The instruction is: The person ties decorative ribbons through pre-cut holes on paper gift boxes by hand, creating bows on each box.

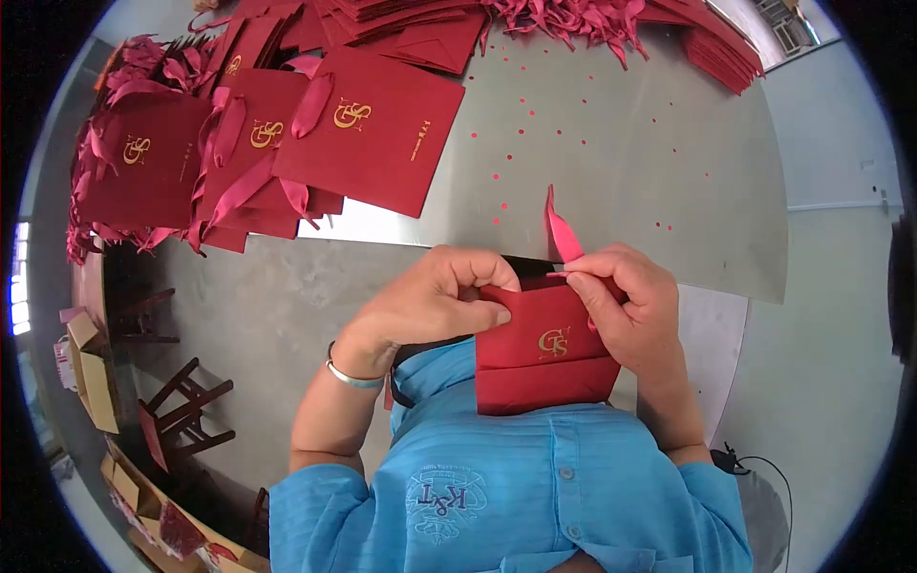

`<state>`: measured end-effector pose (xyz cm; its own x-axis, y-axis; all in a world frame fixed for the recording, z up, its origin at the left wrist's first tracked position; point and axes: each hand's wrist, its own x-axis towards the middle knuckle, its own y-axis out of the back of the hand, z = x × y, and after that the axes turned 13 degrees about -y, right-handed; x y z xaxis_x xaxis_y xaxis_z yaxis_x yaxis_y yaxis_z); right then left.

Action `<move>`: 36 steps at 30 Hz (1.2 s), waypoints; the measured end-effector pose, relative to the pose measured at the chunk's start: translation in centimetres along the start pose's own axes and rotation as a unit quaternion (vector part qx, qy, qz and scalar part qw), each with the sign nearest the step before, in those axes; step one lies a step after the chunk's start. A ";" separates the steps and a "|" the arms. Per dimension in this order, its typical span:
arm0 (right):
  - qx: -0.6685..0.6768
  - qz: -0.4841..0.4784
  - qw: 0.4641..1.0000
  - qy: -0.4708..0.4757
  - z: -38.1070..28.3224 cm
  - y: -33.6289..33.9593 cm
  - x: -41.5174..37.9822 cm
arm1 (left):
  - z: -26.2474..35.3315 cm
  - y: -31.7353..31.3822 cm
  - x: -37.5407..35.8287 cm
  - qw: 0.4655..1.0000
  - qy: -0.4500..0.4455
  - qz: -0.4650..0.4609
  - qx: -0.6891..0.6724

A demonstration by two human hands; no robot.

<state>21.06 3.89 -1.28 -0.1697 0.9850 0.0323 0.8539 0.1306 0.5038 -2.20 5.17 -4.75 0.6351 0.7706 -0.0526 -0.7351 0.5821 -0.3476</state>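
A small dark-red paper bag (542,353) with a gold emblem rests against my body, in front of the blue shirt. My left hand (435,301) grips its upper left corner, thumb on the front and fingers curled at the opening. At the upper right edge, my right hand (626,301) pinches a pink ribbon (564,237) between thumb and fingers. One ribbon end sticks up above the hand, and a bit of pink shows below it at the bag's side. The inside of the bag is mostly hidden.
Finished-looking red bags with ribbon handles (368,124) lie piled on the grey table (592,143) at upper left. A ribbon heap (573,19) and flat red stacks (721,57) are at the back. Small red dots are scattered about. A wooden stool (181,415) and cardboard boxes (91,372) stand left.
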 end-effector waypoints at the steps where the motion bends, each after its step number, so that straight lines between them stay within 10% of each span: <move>1: 0.005 -0.004 1.000 -0.001 0.0 -0.1 0.1 | 0.0 0.2 0.1 1.000 0.000 0.000 0.000; 36: -0.053 0.033 0.994 0.087 -0.6 0.0 0.0 | 0.2 -2.0 -0.3 0.985 -0.025 0.090 0.147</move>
<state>20.75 3.83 -0.73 -0.2045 0.9555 0.2127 0.8112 0.0438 0.5831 -0.94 3.82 -3.79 0.4813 0.8756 -0.0402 -0.8762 0.4793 -0.0501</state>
